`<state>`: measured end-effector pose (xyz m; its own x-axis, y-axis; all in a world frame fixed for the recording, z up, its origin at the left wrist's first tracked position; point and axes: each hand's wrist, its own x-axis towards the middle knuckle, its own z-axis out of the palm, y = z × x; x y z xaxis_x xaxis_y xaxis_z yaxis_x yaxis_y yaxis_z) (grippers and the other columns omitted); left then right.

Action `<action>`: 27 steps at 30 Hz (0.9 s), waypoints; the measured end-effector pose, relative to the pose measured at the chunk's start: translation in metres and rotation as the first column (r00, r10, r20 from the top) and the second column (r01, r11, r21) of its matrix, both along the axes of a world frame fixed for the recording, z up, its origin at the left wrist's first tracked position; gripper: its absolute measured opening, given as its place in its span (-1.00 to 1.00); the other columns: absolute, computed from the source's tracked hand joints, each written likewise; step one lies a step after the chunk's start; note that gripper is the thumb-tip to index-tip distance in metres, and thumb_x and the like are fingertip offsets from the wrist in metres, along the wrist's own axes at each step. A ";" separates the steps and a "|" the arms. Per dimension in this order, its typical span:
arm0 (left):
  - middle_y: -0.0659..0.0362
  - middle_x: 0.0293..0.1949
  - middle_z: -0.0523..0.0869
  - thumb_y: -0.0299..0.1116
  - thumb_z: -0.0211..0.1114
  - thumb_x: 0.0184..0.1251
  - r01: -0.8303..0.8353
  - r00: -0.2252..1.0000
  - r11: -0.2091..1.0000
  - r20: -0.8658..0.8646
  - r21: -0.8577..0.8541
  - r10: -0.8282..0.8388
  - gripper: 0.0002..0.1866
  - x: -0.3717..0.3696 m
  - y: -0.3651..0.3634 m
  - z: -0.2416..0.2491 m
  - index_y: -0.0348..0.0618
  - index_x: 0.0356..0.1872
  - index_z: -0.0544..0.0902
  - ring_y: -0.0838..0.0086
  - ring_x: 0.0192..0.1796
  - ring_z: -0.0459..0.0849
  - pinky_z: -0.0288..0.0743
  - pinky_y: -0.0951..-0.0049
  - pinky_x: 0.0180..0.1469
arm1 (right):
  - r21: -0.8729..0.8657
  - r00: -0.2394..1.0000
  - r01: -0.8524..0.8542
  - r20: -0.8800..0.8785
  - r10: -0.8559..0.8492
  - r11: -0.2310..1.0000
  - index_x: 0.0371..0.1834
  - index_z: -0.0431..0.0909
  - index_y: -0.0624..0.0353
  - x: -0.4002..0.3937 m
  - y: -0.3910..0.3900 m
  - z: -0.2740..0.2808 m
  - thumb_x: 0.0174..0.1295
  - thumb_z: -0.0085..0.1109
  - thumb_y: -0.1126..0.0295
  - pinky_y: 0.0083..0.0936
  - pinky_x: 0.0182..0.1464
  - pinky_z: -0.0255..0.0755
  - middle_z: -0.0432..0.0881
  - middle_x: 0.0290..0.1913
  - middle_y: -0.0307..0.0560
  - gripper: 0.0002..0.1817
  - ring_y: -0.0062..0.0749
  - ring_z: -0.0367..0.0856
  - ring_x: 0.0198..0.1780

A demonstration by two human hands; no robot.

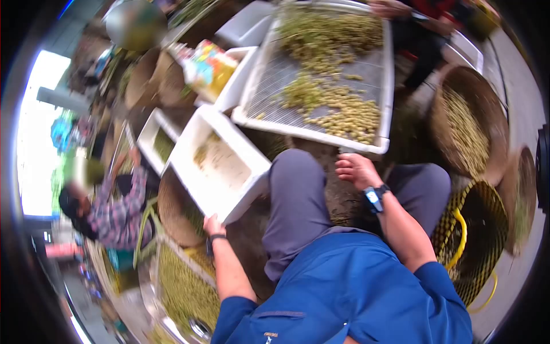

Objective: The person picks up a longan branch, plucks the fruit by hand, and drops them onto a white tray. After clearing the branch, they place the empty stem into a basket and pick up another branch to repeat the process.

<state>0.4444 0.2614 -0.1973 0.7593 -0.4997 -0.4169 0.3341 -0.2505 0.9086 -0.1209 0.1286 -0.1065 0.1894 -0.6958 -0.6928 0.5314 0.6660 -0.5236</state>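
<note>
A: Holding what in the left hand (213, 225)?

B: Gripping the near edge of a white box (192, 178), just beside the left knee (293, 172).

A: Full or bare inside?

B: Mostly bare, with a few brownish scraps (201, 153) on the bottom.

A: And in the right hand (360, 171)?

B: Cannot tell. Curled at the fingers, just below the near rim of a big mesh tray (266, 94).

A: Loaded with what?

B: With small yellow pieces (346, 117) and a heap of stems (312, 28) at the far end.

A: Anything around?

B: Off to the right, 2 baskets: 1 brown basket (497, 106) and 1 black-and-yellow basket (497, 215). Over to the left, 1 person in a plaid shirt (120, 209).
</note>
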 end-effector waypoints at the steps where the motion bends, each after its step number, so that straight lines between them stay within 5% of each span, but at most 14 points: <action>1: 0.03 -0.01 0.68 -0.41 0.34 0.23 0.016 1.000 0.998 -0.028 0.064 -0.015 -0.60 -0.010 -0.002 0.012 -0.23 0.09 0.55 0.16 -0.03 0.69 0.58 0.04 -0.03 | -0.025 1.000 0.015 -0.004 -0.015 1.000 -0.09 0.55 0.15 -0.004 0.000 -0.005 0.34 0.24 0.25 -0.45 -0.31 0.64 0.69 -0.26 -0.11 -0.76 -0.37 0.71 -0.31; 3: 0.05 0.22 0.58 -0.11 0.47 0.15 0.013 0.999 0.962 -0.037 0.272 -0.003 -0.30 -0.033 -0.011 0.044 -0.03 0.32 0.44 0.02 0.26 0.52 0.26 -0.43 0.14 | 0.015 0.999 -0.016 -0.038 0.016 1.000 -0.09 0.56 0.14 0.000 -0.001 -0.004 0.34 0.23 0.24 -0.46 -0.34 0.64 0.69 -0.28 -0.16 -0.77 -0.40 0.71 -0.33; 11: -0.01 -0.01 0.68 -0.24 0.38 0.11 0.042 0.998 0.995 -0.042 0.086 -0.038 -0.46 -0.031 -0.011 0.034 -0.23 0.15 0.58 0.14 -0.11 0.74 0.64 0.12 -0.27 | 0.018 0.998 -0.048 -0.046 0.049 0.999 -0.04 0.55 0.15 0.013 -0.007 -0.010 0.38 0.19 0.25 -0.47 -0.33 0.64 0.69 -0.30 -0.19 -0.77 -0.44 0.71 -0.33; 22: -0.05 0.08 0.61 -0.29 0.32 0.15 -0.011 0.998 0.998 -0.067 0.063 0.016 -0.38 -0.044 -0.001 0.021 -0.22 0.29 0.48 0.00 -0.01 0.69 0.64 -0.07 -0.18 | 0.058 0.990 -0.113 -0.084 0.117 0.992 -0.11 0.53 0.10 0.026 -0.007 -0.014 0.36 0.21 0.27 -0.44 -0.33 0.61 0.67 -0.31 -0.19 -0.81 -0.40 0.70 -0.35; 27: -0.02 0.05 0.65 -0.20 0.34 0.17 0.014 0.998 0.990 -0.068 0.139 -0.005 -0.46 -0.032 -0.011 0.008 -0.11 0.20 0.52 0.00 -0.03 0.70 0.60 -0.16 -0.16 | 0.054 0.990 -0.115 -0.080 0.119 0.992 -0.08 0.53 0.12 0.023 -0.006 -0.012 0.37 0.19 0.25 -0.45 -0.33 0.60 0.66 -0.29 -0.16 -0.79 -0.41 0.69 -0.35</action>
